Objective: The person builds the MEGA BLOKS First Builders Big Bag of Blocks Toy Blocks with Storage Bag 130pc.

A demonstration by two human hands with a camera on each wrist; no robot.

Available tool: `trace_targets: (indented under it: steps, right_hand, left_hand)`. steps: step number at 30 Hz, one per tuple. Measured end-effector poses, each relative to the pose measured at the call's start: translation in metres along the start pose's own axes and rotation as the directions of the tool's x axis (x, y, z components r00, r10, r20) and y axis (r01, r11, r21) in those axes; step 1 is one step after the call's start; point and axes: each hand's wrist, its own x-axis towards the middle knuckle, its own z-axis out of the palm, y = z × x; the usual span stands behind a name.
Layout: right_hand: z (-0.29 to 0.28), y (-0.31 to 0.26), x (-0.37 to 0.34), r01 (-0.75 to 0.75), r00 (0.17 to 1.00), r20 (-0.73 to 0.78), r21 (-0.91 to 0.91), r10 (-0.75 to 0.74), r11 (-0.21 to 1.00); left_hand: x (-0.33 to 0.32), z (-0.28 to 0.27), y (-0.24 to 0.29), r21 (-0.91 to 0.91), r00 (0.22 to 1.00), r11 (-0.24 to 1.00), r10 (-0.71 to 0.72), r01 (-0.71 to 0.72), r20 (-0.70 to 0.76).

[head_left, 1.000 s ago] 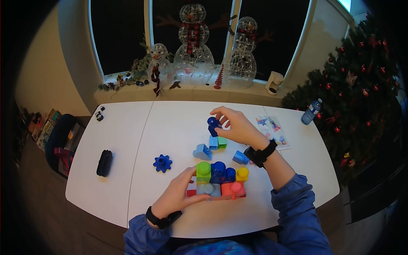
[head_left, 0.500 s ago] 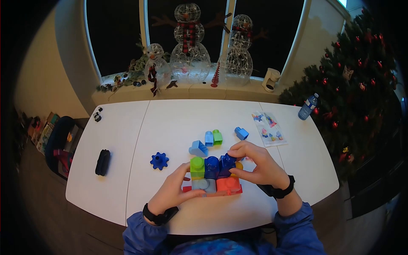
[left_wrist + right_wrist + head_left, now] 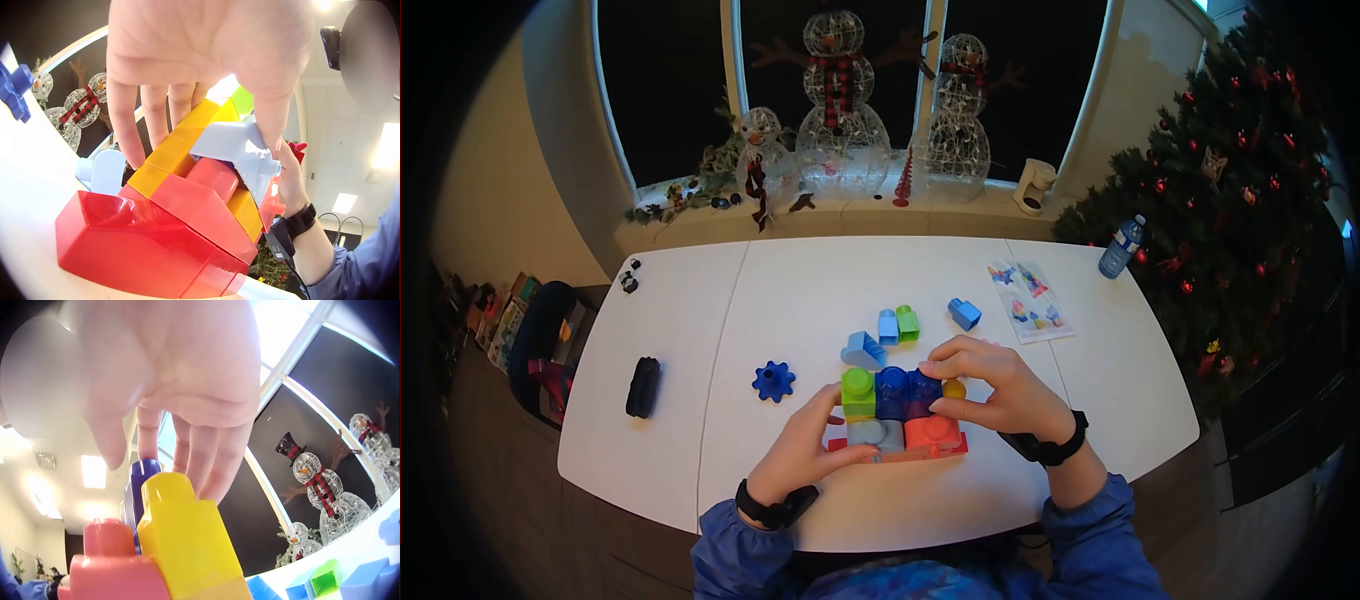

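A stack of toy building blocks stands on the white table close to the person. Its upper part shows a lime green block, dark blue blocks, a coral block and a yellow block. The left hand grips the stack's left side, thumb on the grey-blue block and fingers around the back. At the back right of the stack, the right hand pinches a dark blue block seated beside the other dark blue one. Red and orange blocks form the lower layers in the left wrist view.
Behind the stack lie a light blue block, a small blue block, a green block and another blue block. A blue gear-shaped piece, black case, picture sheet and water bottle also sit on the table.
The right hand has brought the dark blue block down from above the loose blocks onto the stack, and it now sits lower and straighter. The left hand has kept its grip on the stack.
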Motion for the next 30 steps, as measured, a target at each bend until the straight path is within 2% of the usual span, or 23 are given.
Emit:
trace_targets:
  steps: [3,4,7,8,11,14,17,18,24,27,30]
  right_hand:
    - [-0.009,0.017,0.008,0.151,0.984,-0.097,-0.019,-0.152,0.988]
    - [-0.009,0.018,0.008,-0.003,0.986,-0.164,0.077,0.016,0.997]
    - [-0.016,0.033,0.026,-0.155,0.967,-0.213,-0.049,0.141,0.987]
    - [-0.017,0.043,0.035,-0.158,0.979,-0.155,-0.141,0.135,0.977]
    - [-0.004,0.079,0.062,-0.273,0.962,-0.031,-0.166,0.272,0.948]
    - [0.018,0.116,0.077,-0.233,0.963,0.056,-0.309,0.262,0.922]
    - [0.037,0.151,0.084,-0.188,0.945,0.141,-0.502,0.294,0.844]
    - [0.041,0.161,0.085,-0.235,0.913,0.165,-0.536,0.373,0.811]
    - [0.041,0.17,0.089,-0.29,0.859,0.213,-0.546,0.465,0.786]
    - [0.038,0.163,0.084,-0.308,0.867,0.178,-0.541,0.465,0.782]
    - [0.024,0.16,0.08,-0.289,0.932,0.103,-0.366,0.348,0.884]
  left_hand:
    - [-0.001,0.0,0.0,-0.018,1.0,1.0,-0.012,0.012,0.001]
    - [0.0,-0.001,0.001,-0.016,1.0,1.0,-0.02,0.021,0.007]
    - [0.0,-0.002,0.005,-0.014,0.999,0.999,-0.032,0.032,0.017]
    - [0.0,-0.002,0.005,-0.014,0.999,0.999,-0.029,0.029,0.016]
    - [0.0,-0.001,0.004,-0.024,1.0,1.0,-0.019,0.019,0.011]
    - [0.0,-0.001,0.003,-0.029,1.0,0.999,-0.017,0.018,0.008]
    - [-0.001,-0.002,0.003,-0.032,1.0,0.999,-0.018,0.018,0.006]
    - [-0.001,-0.001,0.003,-0.036,1.0,0.999,-0.017,0.018,0.007]
    - [0.0,-0.001,0.003,-0.026,1.0,1.0,-0.011,0.011,0.006]
    - [0.0,-0.002,0.002,-0.018,1.0,1.0,0.002,-0.002,0.009]
    - [0.0,-0.001,0.001,-0.028,1.0,1.0,0.003,-0.003,-0.001]
